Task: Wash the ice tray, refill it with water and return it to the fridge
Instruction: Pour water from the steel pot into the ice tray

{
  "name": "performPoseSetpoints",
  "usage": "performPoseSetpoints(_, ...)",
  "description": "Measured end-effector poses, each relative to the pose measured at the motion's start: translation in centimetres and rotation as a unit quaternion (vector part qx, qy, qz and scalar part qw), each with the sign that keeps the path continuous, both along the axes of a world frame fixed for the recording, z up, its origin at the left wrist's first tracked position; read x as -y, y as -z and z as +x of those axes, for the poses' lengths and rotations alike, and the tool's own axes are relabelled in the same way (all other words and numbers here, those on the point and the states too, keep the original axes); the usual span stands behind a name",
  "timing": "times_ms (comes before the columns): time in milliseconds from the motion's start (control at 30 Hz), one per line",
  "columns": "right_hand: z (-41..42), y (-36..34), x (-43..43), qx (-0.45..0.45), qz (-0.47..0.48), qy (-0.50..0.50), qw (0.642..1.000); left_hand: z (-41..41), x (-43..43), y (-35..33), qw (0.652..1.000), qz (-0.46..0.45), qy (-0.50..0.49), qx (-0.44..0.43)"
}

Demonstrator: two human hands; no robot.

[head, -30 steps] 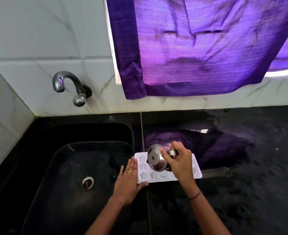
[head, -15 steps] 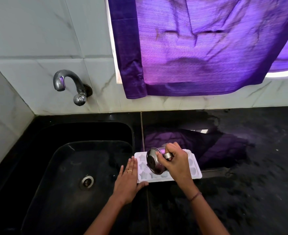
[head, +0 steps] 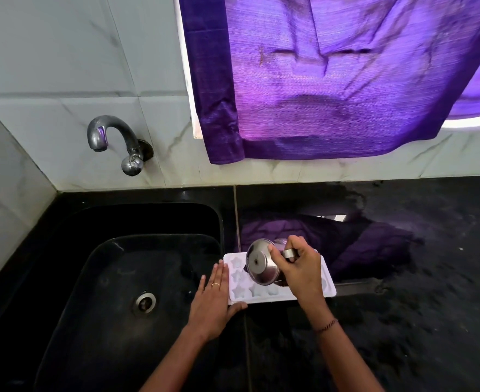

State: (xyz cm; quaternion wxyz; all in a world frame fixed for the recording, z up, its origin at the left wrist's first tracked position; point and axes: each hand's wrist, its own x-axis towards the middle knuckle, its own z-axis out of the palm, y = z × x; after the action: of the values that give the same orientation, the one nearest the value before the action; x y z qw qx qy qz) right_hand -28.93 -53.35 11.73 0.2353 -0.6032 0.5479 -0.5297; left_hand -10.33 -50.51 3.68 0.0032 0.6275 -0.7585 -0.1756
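Note:
A white ice tray with star-shaped cells lies flat on the black counter, just right of the sink. My right hand grips the handle of a small steel cup, which is tipped hard over the tray's left half with its round bottom facing me. My left hand lies flat with straight fingers against the tray's left end, thumb along its near edge. The tray's middle cells are hidden under the cup and my right hand.
A black sink with a steel drain sits at the left. A steel wall tap hangs above it, not running. A purple curtain covers the window behind. The black counter stretches right.
The cup has shifted a little left over the tray and changed its tilt. My left hand and the tray have stayed in place.

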Motion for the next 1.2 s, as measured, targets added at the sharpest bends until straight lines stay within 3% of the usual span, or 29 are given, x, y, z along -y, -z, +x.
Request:
performPoseSetpoints(167,-0.6,0.2,0.3,0.077,0.031,0.017,0.996,0.0,0.0,0.0,1.000,-0.003,-0.001,-0.001)
performPoseSetpoints(500,-1.7,-0.3,-0.3,-0.030,-0.033,-0.024,0.999,0.0,0.0,0.1,1.000,-0.005,0.001,0.002)
performPoseSetpoints(1200,-2.5,-0.4,-0.3,-0.109,-0.058,-0.026,0.992,-0.1,0.0,0.1,1.000,-0.005,-0.004,0.011)
